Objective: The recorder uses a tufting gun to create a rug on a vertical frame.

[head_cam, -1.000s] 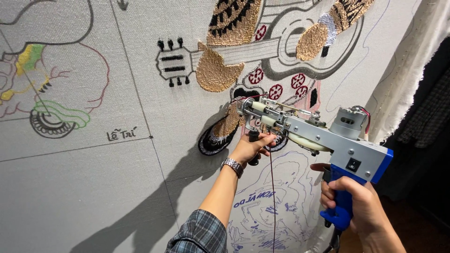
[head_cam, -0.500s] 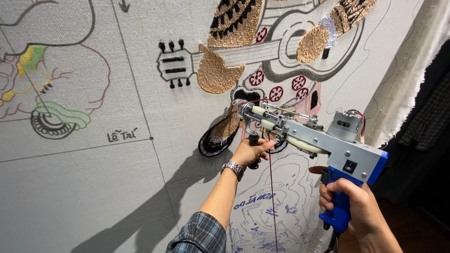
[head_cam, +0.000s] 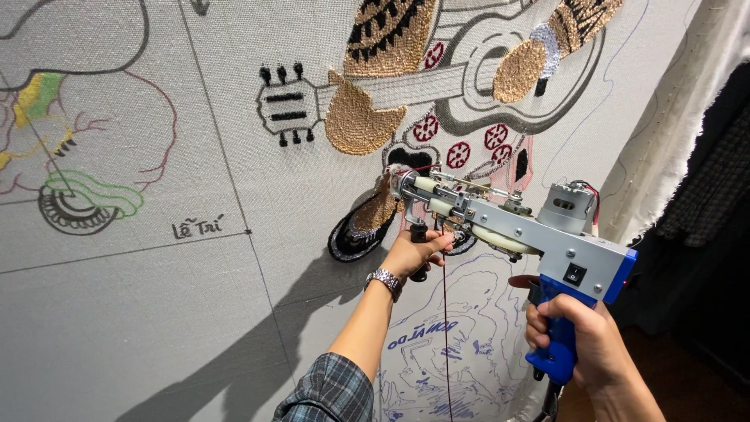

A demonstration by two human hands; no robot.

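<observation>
Tufting gun against upright cloth

The grey metal tufting gun (head_cam: 516,227) points left into the stretched grey backing cloth (head_cam: 156,312); left hand (head_cam: 414,254) under its front, right hand (head_cam: 582,344) below its rear; thin yarn strand (head_cam: 445,328) hangs between.

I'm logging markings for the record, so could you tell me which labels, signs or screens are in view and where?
Black handwritten label: on the grey cloth, centre-left, under the green-ringed sketch; short, slanted.
Blue lettering: on the cloth low down, between the left hand and right hand; reads mirrored.
No packages or screens.
</observation>
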